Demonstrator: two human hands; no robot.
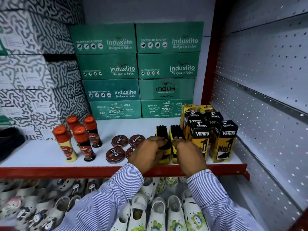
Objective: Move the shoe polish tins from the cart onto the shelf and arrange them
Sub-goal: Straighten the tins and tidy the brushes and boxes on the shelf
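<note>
Four round brown Cherry shoe polish tins lie flat in a two-by-two group on the white shelf (46, 154): back left (119, 140), back right (137, 140), front left (115, 154) and front right (131, 151). My left hand hides part of the front right one. My left hand (146, 152) is curled over a yellow shoe brush with black bristles (162, 132), just right of the tins. My right hand (188, 154) grips a second such brush (176, 131) beside it. No cart is in view.
Several Kiwi liquid polish bottles (80, 139) stand left of the tins. Yellow-black Venus boxes (223, 140) fill the shelf's right end. Green Induslite boxes (136, 70) are stacked at the back, patterned boxes (33, 64) at left. White clogs (158, 212) lie below; a pegboard wall (266, 97) stands right.
</note>
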